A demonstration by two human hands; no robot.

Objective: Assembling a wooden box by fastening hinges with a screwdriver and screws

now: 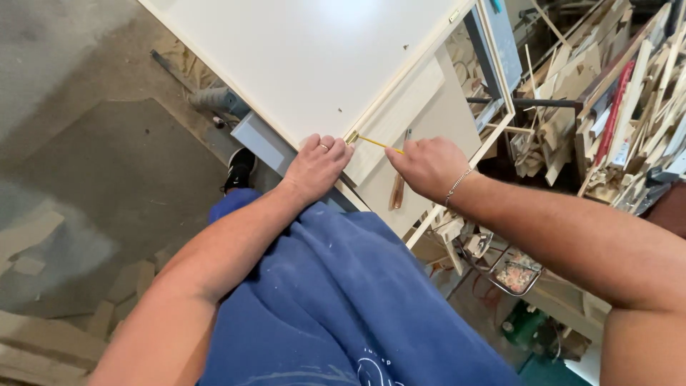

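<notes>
My left hand [316, 164], with a ring on one finger, presses on the near corner of a large white panel [307, 57] and pins the metal end hook of a yellow tape measure blade [375, 142] at the panel's edge. My right hand [429, 166], a chain bracelet on its wrist, holds the rest of the tape closed in its fist and stretches the blade across a short gap. Under the hands lies a pale beige board [429, 114] with a brown-handled tool [397, 193] resting on it.
A heap of wood offcuts and strips [614, 100] fills the right side. A wire basket [511, 271] sits below the bench edge. My black shoe [239, 170] stands on a dusty concrete floor [86, 143] with board scraps [43, 343] at lower left.
</notes>
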